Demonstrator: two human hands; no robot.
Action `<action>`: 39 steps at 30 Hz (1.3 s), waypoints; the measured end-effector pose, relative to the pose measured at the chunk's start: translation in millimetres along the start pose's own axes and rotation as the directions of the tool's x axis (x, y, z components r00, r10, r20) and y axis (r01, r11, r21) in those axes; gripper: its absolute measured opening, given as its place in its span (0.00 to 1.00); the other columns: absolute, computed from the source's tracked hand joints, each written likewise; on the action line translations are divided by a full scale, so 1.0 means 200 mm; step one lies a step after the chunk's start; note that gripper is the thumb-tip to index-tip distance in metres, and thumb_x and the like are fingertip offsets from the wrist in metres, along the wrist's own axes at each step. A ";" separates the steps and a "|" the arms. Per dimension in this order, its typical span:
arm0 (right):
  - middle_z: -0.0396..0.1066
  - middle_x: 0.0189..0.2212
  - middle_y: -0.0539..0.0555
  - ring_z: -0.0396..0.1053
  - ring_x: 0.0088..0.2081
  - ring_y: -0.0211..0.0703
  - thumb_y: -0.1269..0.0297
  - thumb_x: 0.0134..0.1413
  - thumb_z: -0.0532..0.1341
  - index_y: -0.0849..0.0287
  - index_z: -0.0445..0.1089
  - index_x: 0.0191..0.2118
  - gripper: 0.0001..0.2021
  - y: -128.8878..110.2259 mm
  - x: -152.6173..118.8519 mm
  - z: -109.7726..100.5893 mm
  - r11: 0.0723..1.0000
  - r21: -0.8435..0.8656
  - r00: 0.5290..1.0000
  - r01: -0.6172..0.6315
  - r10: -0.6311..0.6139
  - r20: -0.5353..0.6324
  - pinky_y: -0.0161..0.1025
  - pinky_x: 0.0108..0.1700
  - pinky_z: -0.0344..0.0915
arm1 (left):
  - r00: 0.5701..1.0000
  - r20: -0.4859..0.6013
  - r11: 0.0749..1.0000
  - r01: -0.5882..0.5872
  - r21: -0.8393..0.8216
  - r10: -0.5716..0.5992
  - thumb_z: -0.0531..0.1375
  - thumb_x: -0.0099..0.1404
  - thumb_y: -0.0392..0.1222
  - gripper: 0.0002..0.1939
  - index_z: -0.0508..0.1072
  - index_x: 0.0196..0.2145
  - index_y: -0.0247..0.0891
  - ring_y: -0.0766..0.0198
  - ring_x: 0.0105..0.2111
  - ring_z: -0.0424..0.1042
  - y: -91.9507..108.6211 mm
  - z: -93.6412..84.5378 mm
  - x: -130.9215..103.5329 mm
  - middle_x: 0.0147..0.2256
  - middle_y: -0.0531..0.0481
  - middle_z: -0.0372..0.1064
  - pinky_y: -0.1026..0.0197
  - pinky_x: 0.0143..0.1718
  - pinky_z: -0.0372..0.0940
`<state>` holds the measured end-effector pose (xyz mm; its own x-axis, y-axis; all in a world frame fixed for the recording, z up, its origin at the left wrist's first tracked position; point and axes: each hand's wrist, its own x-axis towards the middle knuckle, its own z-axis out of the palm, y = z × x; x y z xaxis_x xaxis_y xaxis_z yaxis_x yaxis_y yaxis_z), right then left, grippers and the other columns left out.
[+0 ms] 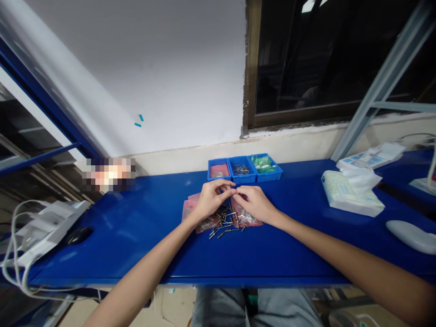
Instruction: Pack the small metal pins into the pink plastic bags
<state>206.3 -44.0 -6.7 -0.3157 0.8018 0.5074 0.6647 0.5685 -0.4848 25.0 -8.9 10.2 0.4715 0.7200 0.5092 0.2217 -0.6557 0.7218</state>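
My left hand (214,198) and my right hand (255,202) meet at their fingertips over a loose pile of small metal pieces. Both are closed in a pinch. Whatever lies between the fingers is too small to name. The pile looks like blind rivets (223,219), thin pins with thicker heads, scattered on the blue table. Pink plastic bags lie around it: one bag (206,224) under my left hand and another bag (250,220) under my right, with small pale parts inside.
Three joined blue bins stand behind my hands: a left bin (208,169) with pink bags, a middle bin (244,179) with metal pins, a right bin (270,176) with green bags. A tissue pack (354,200) and white mouse (412,236) lie right; a black mouse (79,235) and cables left.
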 end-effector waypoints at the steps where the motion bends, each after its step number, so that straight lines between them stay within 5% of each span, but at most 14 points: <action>1: 0.69 0.24 0.48 0.63 0.26 0.37 0.69 0.64 0.55 0.60 0.67 0.26 0.14 0.00 0.00 0.00 1.000 -0.006 1.000 -0.002 0.002 0.007 0.35 0.30 0.51 | 1.000 -0.006 1.000 0.002 -0.017 -0.002 0.63 0.65 0.43 0.13 0.75 0.45 0.34 0.64 0.31 0.73 0.00 0.00 0.00 0.33 0.47 0.75 0.60 0.35 0.70; 4: 0.67 0.22 0.48 0.61 0.25 0.36 0.70 0.62 0.54 0.60 0.66 0.23 0.15 -0.01 0.00 -0.01 1.000 -0.011 1.000 -0.016 0.016 0.005 0.35 0.30 0.50 | 0.999 -0.001 0.998 -0.054 0.037 0.054 0.61 0.67 0.40 0.14 0.72 0.50 0.35 0.65 0.32 0.74 0.00 0.00 0.00 0.36 0.46 0.75 0.61 0.37 0.71; 8: 0.68 0.23 0.48 0.64 0.27 0.37 0.71 0.61 0.54 0.59 0.65 0.24 0.13 -0.01 0.00 -0.02 1.000 0.001 0.999 -0.027 0.027 -0.020 0.35 0.32 0.53 | 0.978 0.082 0.941 -0.209 0.264 0.194 0.58 0.69 0.36 0.08 0.75 0.44 0.37 0.62 0.40 0.75 -0.01 -0.01 -0.01 0.41 0.46 0.76 0.58 0.45 0.69; 14: 0.69 0.25 0.49 0.66 0.29 0.38 0.71 0.62 0.53 0.59 0.66 0.26 0.13 -0.04 0.00 -0.04 0.999 0.031 0.999 0.018 -0.017 -0.037 0.35 0.34 0.56 | 0.956 0.163 0.845 -0.292 0.448 0.244 0.57 0.70 0.37 0.08 0.74 0.43 0.35 0.62 0.35 0.74 -0.05 -0.02 -0.03 0.36 0.46 0.75 0.59 0.38 0.70; 21: 0.74 0.36 0.53 0.71 0.38 0.42 0.72 0.60 0.57 0.59 0.70 0.39 0.05 0.01 0.01 -0.03 0.997 0.063 0.994 -0.037 0.043 -0.102 0.37 0.43 0.63 | 0.990 0.008 0.959 -0.142 0.244 0.144 0.59 0.67 0.39 0.06 0.74 0.41 0.36 0.64 0.33 0.76 -0.03 0.00 -0.02 0.35 0.48 0.77 0.61 0.37 0.71; 27: 0.76 0.32 0.51 0.72 0.35 0.40 0.69 0.62 0.57 0.58 0.71 0.34 0.06 0.00 0.01 -0.02 0.993 0.104 0.998 -0.048 0.052 -0.033 0.36 0.38 0.63 | 0.996 -0.018 0.986 -0.081 0.149 0.084 0.59 0.68 0.45 0.10 0.72 0.39 0.35 0.64 0.32 0.75 -0.03 0.01 -0.03 0.33 0.47 0.75 0.61 0.36 0.72; 32: 0.74 0.36 0.54 0.69 0.40 0.44 0.69 0.65 0.53 0.59 0.71 0.37 0.10 0.04 0.04 -0.08 0.983 -0.181 0.996 0.034 -0.047 -0.070 0.39 0.43 0.63 | 0.992 0.016 0.948 -0.128 0.292 0.129 0.56 0.71 0.45 0.12 0.70 0.46 0.35 0.64 0.31 0.74 -0.05 -0.02 -0.01 0.32 0.48 0.75 0.60 0.35 0.69; 39: 0.70 0.39 0.65 0.62 0.47 0.57 0.67 0.66 0.49 0.65 0.72 0.40 0.15 0.14 0.16 -0.12 0.774 -0.633 0.995 -0.008 -0.057 -0.082 0.48 0.44 0.61 | 0.974 0.181 0.758 -0.222 0.613 0.139 0.52 0.71 0.39 0.12 0.69 0.50 0.37 0.62 0.34 0.73 -0.06 -0.12 0.01 0.40 0.45 0.74 0.60 0.36 0.67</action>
<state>231.7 -6.5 13.1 -0.2967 0.7502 0.5909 0.9455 0.3176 0.0716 2.7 6.3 13.7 0.6446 0.5688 0.5108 0.5867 -0.7964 0.1466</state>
